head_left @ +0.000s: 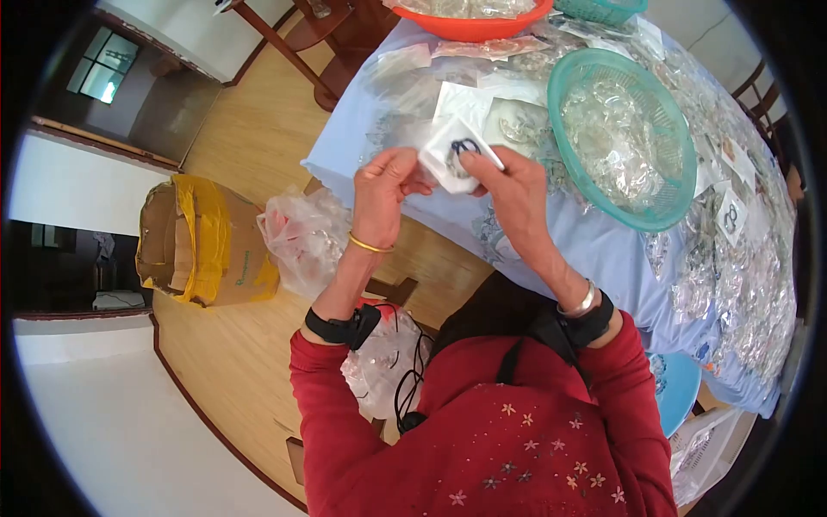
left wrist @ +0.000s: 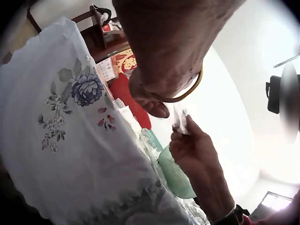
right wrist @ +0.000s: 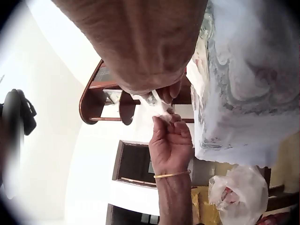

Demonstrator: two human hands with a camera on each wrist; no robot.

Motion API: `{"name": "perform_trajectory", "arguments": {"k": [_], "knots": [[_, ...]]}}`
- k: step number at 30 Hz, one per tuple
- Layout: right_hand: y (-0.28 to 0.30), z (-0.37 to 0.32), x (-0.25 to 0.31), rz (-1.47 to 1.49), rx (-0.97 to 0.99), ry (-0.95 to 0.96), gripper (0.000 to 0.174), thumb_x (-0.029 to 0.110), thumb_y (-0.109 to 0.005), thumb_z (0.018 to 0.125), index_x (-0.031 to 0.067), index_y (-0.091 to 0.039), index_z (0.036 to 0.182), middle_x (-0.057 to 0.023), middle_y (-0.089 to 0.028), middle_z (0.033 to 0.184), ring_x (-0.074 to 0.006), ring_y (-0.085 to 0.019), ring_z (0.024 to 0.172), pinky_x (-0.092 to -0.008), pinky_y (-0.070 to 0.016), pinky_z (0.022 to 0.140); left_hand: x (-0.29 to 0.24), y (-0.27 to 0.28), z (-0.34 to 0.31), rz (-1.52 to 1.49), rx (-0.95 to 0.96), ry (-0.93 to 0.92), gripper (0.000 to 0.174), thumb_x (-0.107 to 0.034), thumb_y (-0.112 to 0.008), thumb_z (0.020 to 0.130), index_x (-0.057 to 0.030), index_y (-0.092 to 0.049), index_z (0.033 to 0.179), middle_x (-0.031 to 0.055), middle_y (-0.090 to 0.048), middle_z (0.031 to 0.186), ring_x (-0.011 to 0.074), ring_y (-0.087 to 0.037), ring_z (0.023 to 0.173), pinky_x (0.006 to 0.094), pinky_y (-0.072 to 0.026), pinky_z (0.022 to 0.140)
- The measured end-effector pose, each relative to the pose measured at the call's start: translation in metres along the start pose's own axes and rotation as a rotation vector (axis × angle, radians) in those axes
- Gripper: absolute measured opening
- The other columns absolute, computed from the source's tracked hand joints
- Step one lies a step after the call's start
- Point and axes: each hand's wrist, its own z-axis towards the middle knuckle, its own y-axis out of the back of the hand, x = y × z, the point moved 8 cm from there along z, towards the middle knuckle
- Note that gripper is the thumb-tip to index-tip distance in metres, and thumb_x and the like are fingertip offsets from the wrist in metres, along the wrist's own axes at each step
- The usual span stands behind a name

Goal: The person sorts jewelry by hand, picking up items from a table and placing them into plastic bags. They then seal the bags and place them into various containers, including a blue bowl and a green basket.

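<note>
My right hand (head_left: 519, 196) grips a small white card (head_left: 441, 153) above the table's near edge, its thumb across the front. A dark blue looped item (head_left: 465, 146) shows on the card beside that thumb. The fingers of my left hand (head_left: 379, 196) pinch the clear plastic bag (right wrist: 163, 115) around the card at its left side. In the left wrist view, the right hand (left wrist: 199, 152) holds the same whitish packet with its fingertips. On the table just behind the card lie a white sheet (head_left: 463, 103) and a clear packet with a pale ring-shaped item (head_left: 517, 129).
A green plastic basket (head_left: 560, 129) of clear packets stands right of the hands, an orange basin (head_left: 474, 28) behind. Packets (head_left: 732, 284) cover the table's right side. On the floor at left are a taped cardboard box (head_left: 237, 258) and a plastic bag (head_left: 310, 237).
</note>
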Motion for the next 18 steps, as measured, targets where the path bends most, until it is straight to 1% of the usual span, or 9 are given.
{"name": "perform_trajectory", "arguments": {"k": [2, 4, 7, 9, 11, 12, 13, 16, 18], "knots": [[0.013, -0.019, 0.010, -0.248, -0.042, 0.102, 0.020, 0.016, -0.066, 0.080, -0.0033, -0.066, 0.079, -0.0042, -0.060, 0.059, -0.0074, -0.053, 0.054, -0.0210, -0.0410, 0.051, -0.003, 0.017, 0.015, -0.074, -0.020, -0.050, 0.008, -0.012, -0.054, 0.087, -0.0041, -0.057, 0.087, 0.0055, -0.062, 0.081, 0.0112, -0.057, 0.066, 0.0243, -0.0461, 0.057], [0.027, -0.041, 0.015, -0.305, -0.020, 0.156, 0.019, 0.016, -0.065, 0.080, -0.0030, -0.066, 0.081, -0.0043, -0.061, 0.061, -0.0074, -0.054, 0.054, -0.0208, -0.0408, 0.050, -0.011, 0.039, 0.037, -0.223, -0.065, -0.149, 0.008, -0.010, -0.058, 0.085, -0.0029, -0.057, 0.082, 0.0060, -0.061, 0.077, 0.0105, -0.054, 0.059, 0.0235, -0.0449, 0.053], [0.056, -0.074, 0.034, -0.402, -0.014, 0.251, 0.015, 0.012, -0.065, 0.080, -0.0009, -0.067, 0.088, -0.0065, -0.061, 0.063, -0.0089, -0.055, 0.054, -0.0226, -0.0409, 0.049, -0.030, 0.016, 0.055, -0.080, 0.075, -0.057, 0.008, -0.010, -0.059, 0.084, -0.0034, -0.057, 0.080, 0.0044, -0.060, 0.073, 0.0089, -0.051, 0.057, 0.0225, -0.0415, 0.051], [0.090, -0.093, 0.050, -0.442, -0.084, 0.236, 0.016, 0.010, -0.065, 0.080, -0.0013, -0.067, 0.091, -0.0058, -0.064, 0.068, -0.0095, -0.056, 0.056, -0.0223, -0.0425, 0.050, -0.032, 0.005, 0.069, -0.014, 0.142, -0.013, 0.008, -0.010, -0.059, 0.083, -0.0036, -0.057, 0.078, 0.0036, -0.059, 0.070, 0.0081, -0.049, 0.057, 0.0220, -0.0398, 0.050], [0.139, -0.113, 0.059, -0.368, -0.344, 0.219, 0.014, 0.004, -0.060, 0.081, -0.0041, -0.065, 0.091, -0.0064, -0.064, 0.075, -0.0079, -0.057, 0.062, -0.0217, -0.0433, 0.055, -0.021, -0.010, 0.086, 0.322, 0.287, 0.106, 0.006, -0.009, -0.060, 0.080, -0.0033, -0.058, 0.079, 0.0000, -0.056, 0.069, 0.0072, -0.049, 0.062, 0.0217, -0.0398, 0.056], [0.172, -0.123, 0.062, -0.390, -0.482, 0.236, 0.015, 0.006, -0.059, 0.082, -0.0037, -0.065, 0.092, -0.0062, -0.064, 0.076, -0.0079, -0.057, 0.063, -0.0220, -0.0434, 0.056, -0.013, -0.015, 0.094, 0.492, 0.360, 0.166, 0.006, -0.009, -0.061, 0.079, -0.0031, -0.058, 0.079, -0.0019, -0.055, 0.069, 0.0067, -0.048, 0.065, 0.0216, -0.0399, 0.059], [0.206, -0.133, 0.067, -0.411, -0.621, 0.252, 0.016, 0.008, -0.059, 0.083, -0.0033, -0.064, 0.093, -0.0060, -0.064, 0.078, -0.0079, -0.057, 0.065, -0.0224, -0.0435, 0.057, -0.009, -0.018, 0.104, 0.489, 0.362, 0.166, 0.006, -0.009, -0.061, 0.079, -0.0031, -0.058, 0.079, -0.0019, -0.055, 0.069, 0.0067, -0.048, 0.065, 0.0216, -0.0399, 0.059], [0.284, -0.146, 0.101, -0.653, -0.845, 0.266, 0.019, 0.014, -0.057, 0.086, -0.0021, -0.064, 0.094, -0.0041, -0.063, 0.078, -0.0079, -0.055, 0.065, -0.0229, -0.0431, 0.058, -0.002, -0.019, 0.131, 0.791, 0.279, -0.065, 0.006, -0.007, -0.063, 0.074, -0.0038, -0.062, 0.079, -0.0021, -0.058, 0.072, 0.0067, -0.050, 0.068, 0.0216, -0.0415, 0.064], [0.338, -0.145, 0.108, -0.714, -0.909, 0.238, 0.021, 0.015, -0.057, 0.087, -0.0023, -0.064, 0.095, -0.0038, -0.063, 0.078, -0.0083, -0.054, 0.065, -0.0231, -0.0428, 0.058, 0.004, -0.025, 0.133, 0.807, 0.290, -0.039, 0.005, -0.007, -0.063, 0.074, -0.0040, -0.062, 0.078, -0.0020, -0.059, 0.073, 0.0070, -0.051, 0.070, 0.0218, -0.0420, 0.065]]}}
